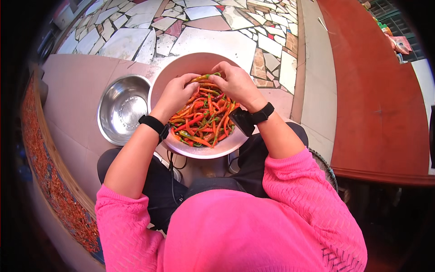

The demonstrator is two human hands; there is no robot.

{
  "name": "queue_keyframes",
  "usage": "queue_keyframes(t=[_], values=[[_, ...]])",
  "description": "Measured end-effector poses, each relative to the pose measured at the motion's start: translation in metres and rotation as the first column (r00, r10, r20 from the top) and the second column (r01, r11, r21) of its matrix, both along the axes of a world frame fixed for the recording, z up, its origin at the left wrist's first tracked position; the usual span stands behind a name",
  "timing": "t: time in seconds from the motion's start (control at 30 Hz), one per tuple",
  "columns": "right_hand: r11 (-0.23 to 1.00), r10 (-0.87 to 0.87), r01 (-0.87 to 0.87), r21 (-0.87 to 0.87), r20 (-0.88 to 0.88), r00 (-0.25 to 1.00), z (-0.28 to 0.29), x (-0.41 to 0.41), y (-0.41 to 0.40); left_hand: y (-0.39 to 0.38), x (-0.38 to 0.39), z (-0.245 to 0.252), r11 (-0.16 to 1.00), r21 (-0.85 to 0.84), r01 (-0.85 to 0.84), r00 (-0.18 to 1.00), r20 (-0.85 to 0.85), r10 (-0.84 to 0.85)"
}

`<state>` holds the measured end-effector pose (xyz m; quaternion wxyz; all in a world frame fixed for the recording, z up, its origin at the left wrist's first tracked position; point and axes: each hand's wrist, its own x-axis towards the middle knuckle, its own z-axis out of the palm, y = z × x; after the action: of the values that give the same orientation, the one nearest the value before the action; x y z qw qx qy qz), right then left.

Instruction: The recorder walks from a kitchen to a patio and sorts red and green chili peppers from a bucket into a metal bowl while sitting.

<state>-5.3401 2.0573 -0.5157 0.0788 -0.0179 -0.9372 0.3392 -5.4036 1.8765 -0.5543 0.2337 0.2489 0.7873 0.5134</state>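
Note:
A single orange-green chilli pepper (pixel 204 77) stretches between my two hands over a wide pale metal basin (pixel 170 74). My left hand (pixel 178 93) pinches its body between thumb and fingers. At the stem end, my right hand (pixel 236 83) grips it with thumb and forefinger. Below them, a heap of long red, orange and greenish chilli peppers (pixel 207 119) with green stems fills much of the basin. The basin is in front of me, between my knees. Both wrists wear black straps, the right one carrying a black box.
Close to the basin's left side sits a shiny stainless steel bowl (pixel 119 108). Farther left, a long wood-edged tray (pixel 61 146) holds dried red chilli pieces (pixel 54 180). A reddish-brown tabletop (pixel 377 108) runs along the right. Ahead lies broken-stone paving (pixel 210 40).

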Motion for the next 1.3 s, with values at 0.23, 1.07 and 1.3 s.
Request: queue_keyframes(t=[0.23,1.07,1.3], values=[[0.976,0.07,-0.074,-0.203,-0.023,0.997,-0.003,-0.004,-0.005,0.011,0.005,-0.002,0.985,0.174,0.0,1.0,0.017,-0.002],[0.76,0.209,0.124,-0.638,0.422,0.882,-0.027,-0.017,0.01,-0.019,-0.026,0.02,0.666,0.662,-0.342,0.937,0.292,0.191],[0.889,0.36,-0.421,0.178,0.297,0.885,-0.086,-0.017,-0.004,-0.095,-0.076,0.036,0.525,0.577,-0.626,0.691,0.098,0.716]])
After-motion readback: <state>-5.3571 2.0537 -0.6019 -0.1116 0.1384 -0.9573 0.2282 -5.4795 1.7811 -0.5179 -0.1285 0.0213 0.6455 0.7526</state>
